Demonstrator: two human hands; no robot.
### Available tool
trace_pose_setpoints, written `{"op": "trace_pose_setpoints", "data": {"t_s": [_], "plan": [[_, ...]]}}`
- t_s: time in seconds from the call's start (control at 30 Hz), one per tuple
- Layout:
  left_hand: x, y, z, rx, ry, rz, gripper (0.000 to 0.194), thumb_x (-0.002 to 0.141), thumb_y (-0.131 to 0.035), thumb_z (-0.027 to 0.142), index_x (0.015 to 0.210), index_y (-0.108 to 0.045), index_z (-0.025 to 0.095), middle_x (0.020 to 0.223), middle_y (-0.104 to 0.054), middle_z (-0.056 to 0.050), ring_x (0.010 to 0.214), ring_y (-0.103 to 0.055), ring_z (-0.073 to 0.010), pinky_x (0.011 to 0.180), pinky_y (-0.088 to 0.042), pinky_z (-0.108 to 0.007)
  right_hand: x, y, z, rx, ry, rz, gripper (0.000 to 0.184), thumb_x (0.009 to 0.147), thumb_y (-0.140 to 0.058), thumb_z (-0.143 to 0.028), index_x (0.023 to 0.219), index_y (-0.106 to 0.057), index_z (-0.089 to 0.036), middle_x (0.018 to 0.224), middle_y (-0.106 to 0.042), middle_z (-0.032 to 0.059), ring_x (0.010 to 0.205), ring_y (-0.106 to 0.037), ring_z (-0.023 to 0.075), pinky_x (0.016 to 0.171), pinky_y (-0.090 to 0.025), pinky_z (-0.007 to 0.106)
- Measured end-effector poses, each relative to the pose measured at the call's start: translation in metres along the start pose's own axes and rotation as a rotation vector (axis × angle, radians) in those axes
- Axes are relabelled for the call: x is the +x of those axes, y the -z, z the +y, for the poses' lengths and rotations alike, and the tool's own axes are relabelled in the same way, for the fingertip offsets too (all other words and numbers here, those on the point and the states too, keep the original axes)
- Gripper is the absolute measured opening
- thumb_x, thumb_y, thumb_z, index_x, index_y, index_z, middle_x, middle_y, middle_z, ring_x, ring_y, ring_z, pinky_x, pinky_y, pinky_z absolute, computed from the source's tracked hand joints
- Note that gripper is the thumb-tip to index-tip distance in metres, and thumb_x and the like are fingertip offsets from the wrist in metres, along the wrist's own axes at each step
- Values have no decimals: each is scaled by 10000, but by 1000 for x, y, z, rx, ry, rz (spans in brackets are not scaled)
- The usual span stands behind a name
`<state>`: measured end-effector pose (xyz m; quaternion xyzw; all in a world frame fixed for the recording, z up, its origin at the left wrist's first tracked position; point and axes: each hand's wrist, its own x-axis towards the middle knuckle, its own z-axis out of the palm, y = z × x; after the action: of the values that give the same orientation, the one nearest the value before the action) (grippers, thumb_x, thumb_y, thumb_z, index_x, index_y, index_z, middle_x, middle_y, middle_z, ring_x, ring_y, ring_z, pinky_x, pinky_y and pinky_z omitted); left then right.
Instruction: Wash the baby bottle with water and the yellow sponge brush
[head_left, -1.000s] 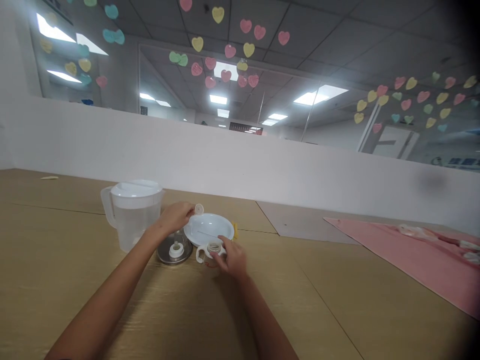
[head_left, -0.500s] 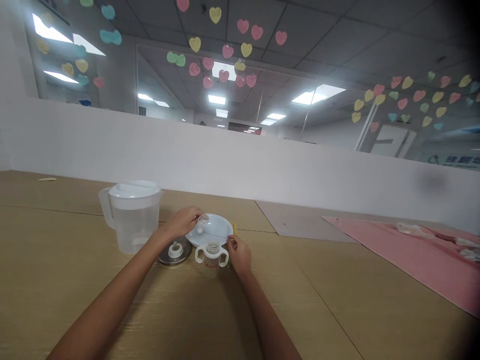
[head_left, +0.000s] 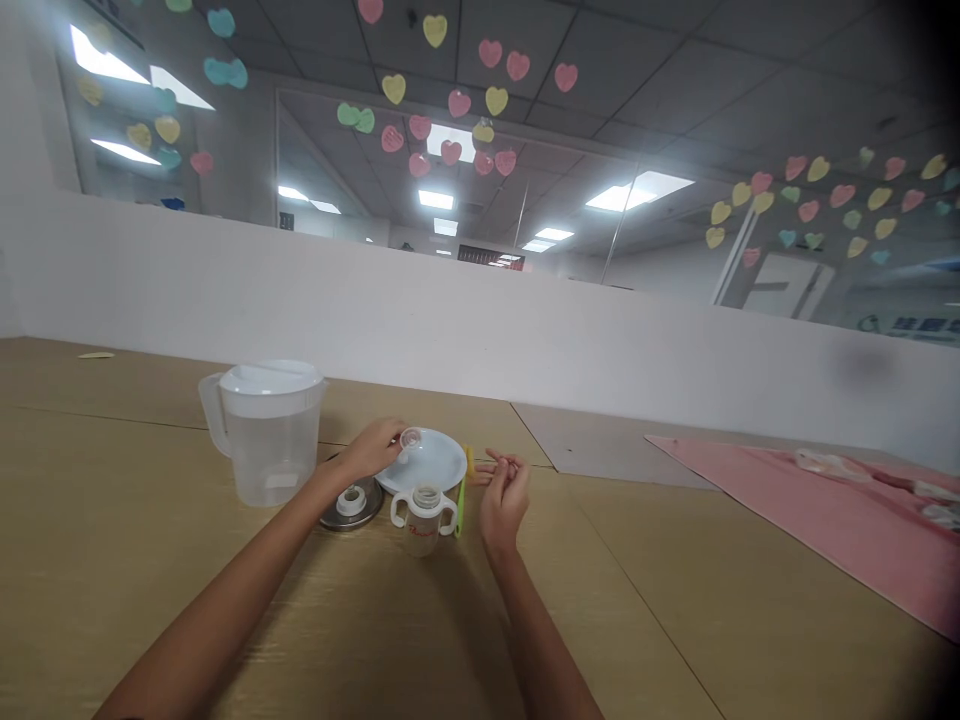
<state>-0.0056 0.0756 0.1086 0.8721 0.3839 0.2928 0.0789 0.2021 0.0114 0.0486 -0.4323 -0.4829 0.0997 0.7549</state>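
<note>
My left hand (head_left: pixel 373 449) pinches a small clear cap (head_left: pixel 410 438) and holds it over the near rim of a white plate (head_left: pixel 433 466). A small baby bottle with two white handles (head_left: pixel 424 518) stands open-topped on the wooden table, just in front of the plate. My right hand (head_left: pixel 504 491) hovers to the right of the bottle, palm turned up, fingers loosely curled and apart, holding nothing. A round metal lid with a white nipple piece (head_left: pixel 350 503) lies left of the bottle, under my left wrist.
A clear plastic jug with a white lid (head_left: pixel 266 428) stands at the left. A green and yellow utensil (head_left: pixel 463 490) lies beside the plate. A pink cloth (head_left: pixel 817 510) with small items covers the table at the right. A white partition wall (head_left: pixel 480 330) runs behind.
My right hand let go of the bottle, moved right and lifted with the palm up. My left hand lowered the clear cap from above the plate's far rim toward its near rim.
</note>
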Motion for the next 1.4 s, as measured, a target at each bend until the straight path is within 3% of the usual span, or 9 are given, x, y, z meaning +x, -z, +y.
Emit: {"op": "trace_pose_setpoints", "data": {"t_s": [0.07, 0.17, 0.23, 0.33, 0.5, 0.83, 1.13, 1.4], "plan": [[0, -5, -5, -19, -17, -5, 274, 828, -409, 197, 927, -659, 140, 966, -665, -84, 891, -588, -189, 792, -429, -269, -7, 1, -8, -50, 332, 13, 162, 935, -347, -306, 982, -439, -182, 922, -658, 108, 709, -654, 136, 589, -550, 260], [0, -11, -10, -43, -42, -25, 284, 855, -399, 226, 932, -653, 126, 961, -662, -93, 879, -586, -187, 802, -429, -278, -23, 2, -13, -149, 859, -147, 148, 913, -377, -177, 989, -504, -178, 850, -671, 94, 779, -659, 156, 678, -551, 291], [-1, -14, -13, -58, -53, -34, 295, 871, -394, 253, 926, -652, 123, 950, -663, -94, 866, -586, -186, 795, -432, -280, -33, 1, -13, -177, 1074, -297, 161, 896, -383, -136, 926, -535, -180, 848, -674, 101, 822, -652, 168, 690, -543, 297], [-1, -15, -15, -70, -47, -39, 291, 874, -395, 252, 920, -653, 124, 932, -664, -90, 857, -583, -184, 792, -435, -282, -44, -4, -12, -181, 1211, -435, 166, 867, -404, -85, 818, -521, -193, 852, -672, 103, 801, -643, 169, 677, -531, 311], [-1, -14, -14, -71, -34, -42, 267, 863, -408, 216, 928, -654, 133, 922, -664, -82, 875, -580, -181, 814, -431, -279, -49, -7, -12, -215, 1216, -484, 173, 853, -401, -69, 800, -506, -196, 861, -667, 110, 784, -634, 164, 655, -522, 306], [-1, -12, -9, -56, -75, -59, 275, 880, -399, 218, 931, -657, 137, 966, -660, -86, 904, -580, -176, 830, -420, -267, -48, -11, -28, -209, 1176, -437, 196, 854, -362, -54, 806, -511, -172, 863, -664, 117, 789, -624, 159, 663, -521, 289], [-1, -12, -11, -74, -70, -86, 272, 869, -405, 228, 923, -658, 144, 952, -666, -80, 905, -577, -181, 836, -419, -272, -54, -10, -16, -282, 1160, -530, 194, 890, -392, -104, 775, -526, -184, 808, -647, 84, 787, -615, 142, 673, -515, 277], [-1, -13, -14, -47, -73, -54, 278, 861, -390, 246, 848, -646, 139, 857, -657, -76, 795, -569, -178, 740, -420, -272, -53, -14, -31, -227, 1140, -438, 200, 888, -347, -83, 868, -535, -148, 799, -658, 107, 782, -626, 157, 633, -517, 265]]}}
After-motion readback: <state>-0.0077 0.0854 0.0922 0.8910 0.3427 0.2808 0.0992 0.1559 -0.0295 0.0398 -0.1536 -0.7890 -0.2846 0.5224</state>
